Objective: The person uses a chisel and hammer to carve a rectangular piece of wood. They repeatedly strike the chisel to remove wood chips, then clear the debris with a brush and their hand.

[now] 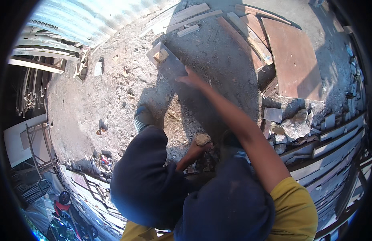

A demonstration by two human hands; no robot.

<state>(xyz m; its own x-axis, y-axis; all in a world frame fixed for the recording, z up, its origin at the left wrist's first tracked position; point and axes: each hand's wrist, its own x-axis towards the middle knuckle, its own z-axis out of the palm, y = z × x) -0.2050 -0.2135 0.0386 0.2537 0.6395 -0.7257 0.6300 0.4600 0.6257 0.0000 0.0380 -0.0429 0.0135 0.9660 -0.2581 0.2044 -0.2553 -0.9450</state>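
My right arm [242,124] stretches forward over the ground. At its end my right hand [189,78] lies at a dark, flat board [172,68], thumb and fingers apart. Sunlight falls on a patch near the board's far end; its near part runs into shadow. Between my bent knees, my left hand [196,152] is closed around a rough, tan-brown chunk [202,139] that looks like a stone. My left shoe [143,117] stands on the dirt; part of the left forearm is hidden behind my leg.
A large brown panel [293,58] and several planks [244,42] lie at the far right. Pale timber [188,18] lies ahead, near corrugated sheeting [77,20]. Rubble [295,125] and stacked boards [330,148] are to the right. A red motorcycle [63,207] shows at lower left.
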